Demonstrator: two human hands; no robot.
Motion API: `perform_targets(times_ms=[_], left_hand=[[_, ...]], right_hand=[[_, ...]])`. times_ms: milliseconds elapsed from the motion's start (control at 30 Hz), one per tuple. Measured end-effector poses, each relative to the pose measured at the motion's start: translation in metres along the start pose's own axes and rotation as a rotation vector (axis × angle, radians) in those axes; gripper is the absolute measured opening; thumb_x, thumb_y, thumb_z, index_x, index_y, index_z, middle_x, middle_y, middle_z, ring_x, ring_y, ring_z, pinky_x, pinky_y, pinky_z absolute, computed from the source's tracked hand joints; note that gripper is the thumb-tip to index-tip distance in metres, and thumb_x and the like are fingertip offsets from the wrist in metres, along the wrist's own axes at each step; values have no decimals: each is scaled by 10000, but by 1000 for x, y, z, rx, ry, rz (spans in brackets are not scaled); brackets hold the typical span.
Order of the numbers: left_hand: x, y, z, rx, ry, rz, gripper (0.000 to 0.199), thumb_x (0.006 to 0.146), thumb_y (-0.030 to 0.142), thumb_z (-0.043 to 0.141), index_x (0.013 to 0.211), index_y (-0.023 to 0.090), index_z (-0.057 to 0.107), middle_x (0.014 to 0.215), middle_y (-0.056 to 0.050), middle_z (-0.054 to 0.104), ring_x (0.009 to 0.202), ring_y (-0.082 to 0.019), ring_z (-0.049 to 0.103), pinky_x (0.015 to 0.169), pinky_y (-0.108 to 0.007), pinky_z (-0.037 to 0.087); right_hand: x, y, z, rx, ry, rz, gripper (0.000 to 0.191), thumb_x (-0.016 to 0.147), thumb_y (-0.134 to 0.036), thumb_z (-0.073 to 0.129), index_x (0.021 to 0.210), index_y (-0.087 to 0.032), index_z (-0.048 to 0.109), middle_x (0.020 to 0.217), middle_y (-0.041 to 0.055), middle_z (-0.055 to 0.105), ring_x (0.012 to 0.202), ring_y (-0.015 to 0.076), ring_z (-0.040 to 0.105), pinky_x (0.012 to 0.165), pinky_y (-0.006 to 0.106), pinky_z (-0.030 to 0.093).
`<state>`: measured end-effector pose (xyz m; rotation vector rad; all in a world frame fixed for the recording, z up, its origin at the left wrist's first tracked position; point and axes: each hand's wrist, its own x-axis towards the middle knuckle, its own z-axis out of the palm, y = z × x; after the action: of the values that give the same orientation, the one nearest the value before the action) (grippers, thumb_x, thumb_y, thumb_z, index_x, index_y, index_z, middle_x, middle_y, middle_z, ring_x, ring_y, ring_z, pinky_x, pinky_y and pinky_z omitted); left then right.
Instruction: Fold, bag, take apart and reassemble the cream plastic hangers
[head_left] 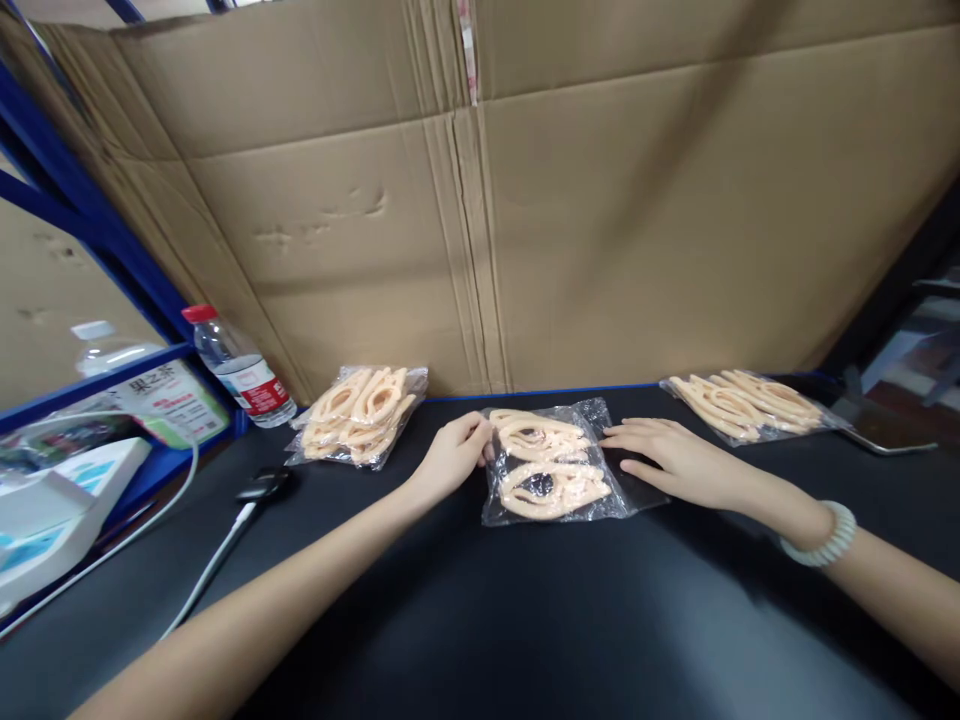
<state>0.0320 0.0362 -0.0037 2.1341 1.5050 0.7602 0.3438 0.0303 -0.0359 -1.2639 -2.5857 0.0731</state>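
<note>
The left forearm [262, 590] is leading in toward the middle bag [551, 490], which is lying flat on the black table [525, 630]. The left hand [450, 455] is pinching its left edge; the right hand [682, 465] is lying loose, fingers extended, at its right flap. Uneven tugging could tear the thin film. Left of that bag, a white cable [206, 580], bottle [255, 380] and bag stack [360, 415] are crowding sideways room; cardboard [675, 220] is blocking behind; rightward, another bag [750, 402] is lying.

two hands [457, 450], two bottles [244, 370], one bracelet [836, 540], and two beige pieces [551, 490] in the middle bag [624, 498].
</note>
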Motion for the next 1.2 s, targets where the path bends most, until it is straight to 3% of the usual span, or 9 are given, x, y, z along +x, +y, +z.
perform_targets(times_ms=[133, 267, 367, 567, 733, 833, 1000, 1100, 1200], left_hand=[[34, 34, -12, 77, 42, 90, 285, 933, 302, 323, 716, 202, 479, 587, 3, 601, 555, -164, 617, 587, -264, 489], [64, 66, -29, 279, 115, 175, 231, 923, 244, 398, 778, 176, 564, 775, -72, 672, 822, -242, 657, 774, -349, 481], [77, 83, -40, 427, 113, 219, 226, 932, 253, 421, 849, 157, 609, 859, -106, 687, 896, -273, 647, 815, -387, 468], [94, 108, -66, 625, 105, 310, 237, 932, 273, 448, 895, 147, 646, 912, -115, 693, 911, -276, 642, 809, -378, 462], [99, 116, -109, 759, 166, 329, 248, 931, 293, 438, 925, 161, 647, 871, -70, 685, 863, -235, 637, 785, -325, 452], [97, 94, -148, 794, 270, 268, 274, 930, 308, 403, 937, 165, 636, 855, -67, 681, 869, -234, 629, 792, -320, 444], [75, 12, -210, 826, 322, -125, 249, 890, 287, 386, 832, 189, 608, 744, -58, 679, 815, -235, 634, 779, -307, 451], [51, -38, -225, 840, 393, -312, 261, 859, 280, 383, 777, 173, 607, 733, -113, 681, 782, -298, 646, 705, -358, 465], [30, -71, -220, 832, 454, -409, 291, 851, 302, 391, 913, 138, 623, 867, -182, 696, 842, -352, 652, 696, -399, 475]], right_hand=[[2, 16, 9, 4, 84, 75, 397, 947, -372, 387, 1223, -203, 616, 1294, 100, 604, 1239, 295, 508, 1043, 513, 392], [6, 15, 15, 127, 220, 156, 445, 955, -419, 350, 1224, -160, 593, 1244, 137, 618, 1187, 282, 545, 1031, 486, 417], [8, 12, 20, 210, 268, 233, 511, 956, -471, 327, 1291, -147, 535, 1296, 156, 578, 1214, 289, 526, 1038, 495, 405], [8, 10, 29, 132, 186, 267, 552, 956, -479, 303, 1345, -138, 495, 1408, 167, 485, 1344, 303, 392, 1095, 528, 302], [7, 8, 30, 98, 151, 303, 554, 957, -507, 268, 1348, -187, 493, 1418, 151, 480, 1350, 308, 385, 1088, 577, 273], [7, 8, 32, 93, 138, 322, 565, 956, -522, 254, 1346, -189, 491, 1428, 145, 469, 1368, 302, 357, 1093, 586, 253], [8, 7, 36, 81, 144, 328, 542, 953, -531, 248, 1284, -219, 543, 1410, 122, 492, 1374, 307, 343, 1088, 632, 214], [8, 5, 36, 78, 156, 330, 526, 952, -526, 247, 1246, -234, 569, 1390, 113, 510, 1363, 309, 362, 1081, 646, 211], [9, 5, 38, 85, 184, 329, 519, 947, -538, 255, 1232, -249, 578, 1375, 102, 525, 1349, 305, 387, 1077, 630, 243]])
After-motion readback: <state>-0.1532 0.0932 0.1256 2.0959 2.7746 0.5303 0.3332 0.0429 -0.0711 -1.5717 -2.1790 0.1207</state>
